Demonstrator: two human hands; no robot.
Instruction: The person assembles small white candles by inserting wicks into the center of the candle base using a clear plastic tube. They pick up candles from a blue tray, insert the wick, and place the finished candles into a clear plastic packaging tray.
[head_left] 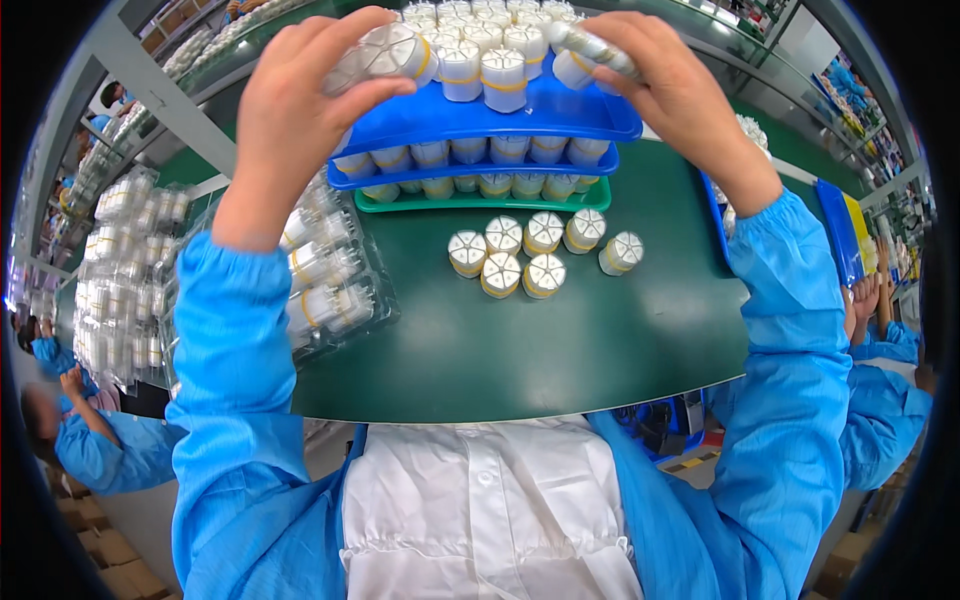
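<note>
My left hand (305,105) is closed round a white round bundle (392,50) with a segmented end and a yellow band. It is tilted over the left side of the top blue tray (560,112). My right hand (672,85) grips another white bundle (597,50) above the tray's right side, partly hidden by the fingers and slightly blurred. Several similar white bundles (503,80) stand upright in that tray between my hands. On the green tabletop nearer me, several more stand in a loose group (501,272), with a single bundle (622,253) slightly apart on the right.
A second blue tray (430,178) and a green tray (485,203), both filled with bundles, are stacked underneath. Clear plastic packs of white parts (325,265) lie left on the table (520,370). Co-workers in blue sleeves (885,410) sit at both sides.
</note>
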